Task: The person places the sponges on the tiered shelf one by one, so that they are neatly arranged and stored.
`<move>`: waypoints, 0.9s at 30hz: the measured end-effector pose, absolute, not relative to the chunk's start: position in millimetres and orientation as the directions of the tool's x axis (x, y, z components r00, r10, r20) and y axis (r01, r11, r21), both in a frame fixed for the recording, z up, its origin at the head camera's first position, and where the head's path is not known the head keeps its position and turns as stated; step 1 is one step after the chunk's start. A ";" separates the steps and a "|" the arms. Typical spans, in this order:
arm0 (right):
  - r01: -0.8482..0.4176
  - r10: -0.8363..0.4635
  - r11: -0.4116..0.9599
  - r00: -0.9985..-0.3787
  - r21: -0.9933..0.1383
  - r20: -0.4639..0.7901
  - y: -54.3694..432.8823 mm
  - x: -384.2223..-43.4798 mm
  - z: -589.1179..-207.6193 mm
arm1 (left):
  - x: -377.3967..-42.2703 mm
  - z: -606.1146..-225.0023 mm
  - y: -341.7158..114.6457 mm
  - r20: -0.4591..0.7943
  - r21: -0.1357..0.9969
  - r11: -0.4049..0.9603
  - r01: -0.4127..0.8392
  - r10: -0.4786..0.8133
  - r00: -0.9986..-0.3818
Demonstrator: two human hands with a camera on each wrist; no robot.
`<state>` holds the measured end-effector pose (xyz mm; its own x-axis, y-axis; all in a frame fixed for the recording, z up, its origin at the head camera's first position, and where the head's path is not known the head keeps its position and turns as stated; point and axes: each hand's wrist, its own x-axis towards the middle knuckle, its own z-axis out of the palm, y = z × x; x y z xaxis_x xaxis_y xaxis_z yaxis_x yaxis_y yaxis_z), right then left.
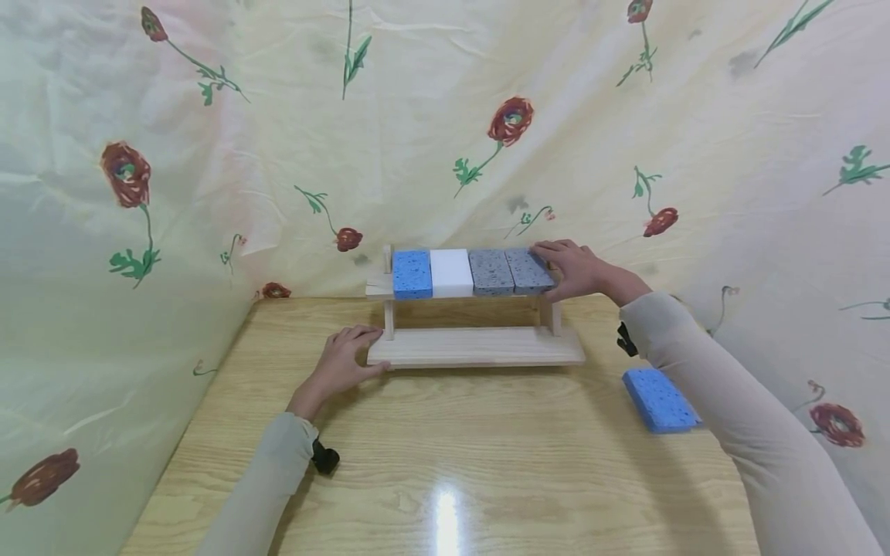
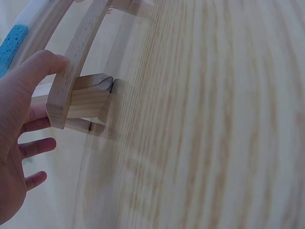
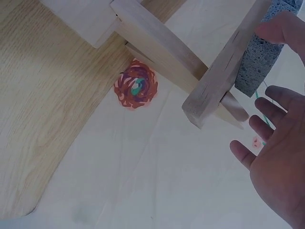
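A two-tier wooden shelf rack (image 1: 473, 347) stands toward the back of the table. Along its upper board lie a blue sponge (image 1: 412, 274), a white sponge (image 1: 451, 272) and two grey sponges, side by side. My left hand (image 1: 341, 363) grips the left end of the lower board, thumb on the front edge and fingers behind. At the upper right, my right hand (image 1: 580, 270) holds the outermost grey sponge (image 1: 528, 270) between thumb and forefinger. In the right wrist view the thumb presses the front of that grey sponge (image 3: 259, 62), with the other fingers spread apart.
Another blue sponge (image 1: 659, 400) lies on the wood-grain table (image 1: 431, 440), under the right forearm. Flower-patterned cloth (image 1: 389, 154) hangs right behind the rack and along both sides. Dark wrist devices show at both sleeves.
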<state>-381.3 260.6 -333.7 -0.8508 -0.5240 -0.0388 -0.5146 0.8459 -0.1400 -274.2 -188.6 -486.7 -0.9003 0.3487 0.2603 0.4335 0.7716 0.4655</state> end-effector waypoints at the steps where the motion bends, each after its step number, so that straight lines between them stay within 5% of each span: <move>1: -0.514 -0.524 0.846 -0.851 -0.141 -0.036 261.1 -380.9 -333.5 | -274.1 -486.8 -188.5 0.262 0.465 0.771 0.435 0.349 -0.899; 27: -0.566 -0.561 0.818 -0.824 -0.101 0.081 291.9 -355.5 -337.6 | -272.5 -484.7 -186.6 0.231 0.463 0.787 0.408 0.337 -0.913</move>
